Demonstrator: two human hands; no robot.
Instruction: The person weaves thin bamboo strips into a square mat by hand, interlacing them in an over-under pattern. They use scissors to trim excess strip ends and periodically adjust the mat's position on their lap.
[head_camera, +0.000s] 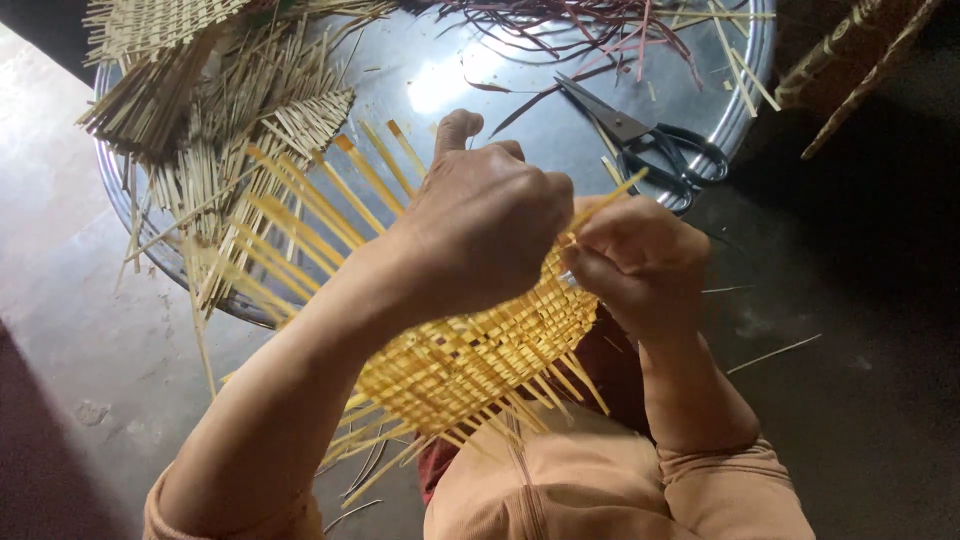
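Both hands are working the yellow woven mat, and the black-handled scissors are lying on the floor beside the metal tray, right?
Not quite. In the head view the scissors lie on the round metal tray, not on the floor beside it. The rest holds: the left hand and right hand both work the yellow woven mat.

The woven mat (470, 360) I saw near me was bright yellow, its strips crossing in a checkered basket-weave. On the far left, the strips (190, 110) were pale straw, some woven in the same crisscross. The round tray (500, 90) was shiny silver-grey. Far right, the scissors (650, 145) had black handles. Reddish-purple strands (570, 25) lay at the far edge. My sleeves (720, 490) were peach-orange.
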